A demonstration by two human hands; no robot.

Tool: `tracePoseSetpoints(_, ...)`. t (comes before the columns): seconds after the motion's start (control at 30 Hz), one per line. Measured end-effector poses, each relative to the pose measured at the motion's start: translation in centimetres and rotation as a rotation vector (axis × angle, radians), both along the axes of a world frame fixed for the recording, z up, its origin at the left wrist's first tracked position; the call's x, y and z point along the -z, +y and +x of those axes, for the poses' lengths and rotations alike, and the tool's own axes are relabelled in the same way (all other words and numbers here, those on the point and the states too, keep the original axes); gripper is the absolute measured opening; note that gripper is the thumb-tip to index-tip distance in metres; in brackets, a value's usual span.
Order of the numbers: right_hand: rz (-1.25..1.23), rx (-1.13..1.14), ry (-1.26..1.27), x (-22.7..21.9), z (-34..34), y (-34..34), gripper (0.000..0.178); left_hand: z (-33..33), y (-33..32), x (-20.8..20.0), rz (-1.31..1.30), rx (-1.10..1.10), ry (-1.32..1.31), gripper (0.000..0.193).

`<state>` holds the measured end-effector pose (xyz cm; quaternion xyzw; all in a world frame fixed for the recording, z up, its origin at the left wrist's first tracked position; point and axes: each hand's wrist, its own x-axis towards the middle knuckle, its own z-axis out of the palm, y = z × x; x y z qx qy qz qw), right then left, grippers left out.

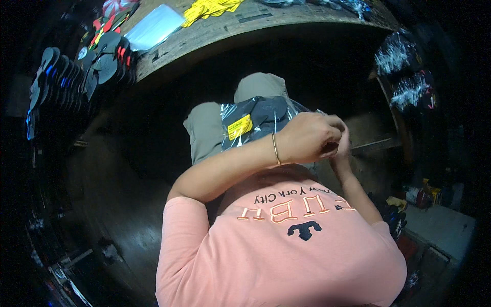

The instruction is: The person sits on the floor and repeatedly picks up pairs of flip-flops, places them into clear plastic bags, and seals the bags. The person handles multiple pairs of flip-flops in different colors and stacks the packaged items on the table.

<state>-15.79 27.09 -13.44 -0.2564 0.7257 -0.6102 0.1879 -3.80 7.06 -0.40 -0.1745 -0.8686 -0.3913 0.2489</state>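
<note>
Across my lap lies a clear plastic bag point(259, 134) with a pair of dark flip-flops point(271, 108) inside. A yellow tag point(239, 127) shows at the bag's left part. My left forearm passes over the near side of the bag, and my left hand point(311, 135) is closed at its right end, fingers curled. My right hand point(343, 140) meets it there, also closed, its fingers largely covered by the left hand. What the fingertips pinch is hidden, though a bit of clear plastic shows beside them.
Ahead stands a wooden table point(204, 48) with a stack of clear plastic sleeves point(155, 26) and a pile of yellow tags point(209, 10). Rows of dark soles point(59, 82) stand at the left. Bagged goods point(409, 92) are at the right, and a pale surface point(440, 230) lies lower right.
</note>
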Motion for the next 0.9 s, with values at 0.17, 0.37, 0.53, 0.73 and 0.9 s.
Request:
tracePoseSetpoints(0.17, -0.097, -0.344, 0.043, -0.3, 0.3, -5.5, 0.055, -1.1, -3.5, -0.6, -0.186, 0.176, 0.031, 0.025)
tracePoseSetpoints(0.37, 0.31, -0.181, -0.139, -1.1, -3.5, -9.1, 0.028, 3.9, -12.6, -0.2, -0.957, -0.307, -0.224, 0.051)
tracePoseSetpoints(0.53, 0.388, -0.376, 0.071, -1.2, -5.0, -11.1, 0.015, 6.3, -12.7, 6.2, -0.703, -0.418, -0.52, 0.027)
tracePoseSetpoints(0.73, 0.181, -0.365, 0.972, -11.4, -6.0, -13.4, 0.013, 3.5, -13.4, 2.9, 1.347, -0.173, -0.798, 0.028)
tracePoseSetpoints(0.9, 0.017, -0.595, 1.376, -16.7, -3.1, -14.0, 0.014, 0.3, -9.1, 1.6, 1.375, -0.055, -0.452, 0.019)
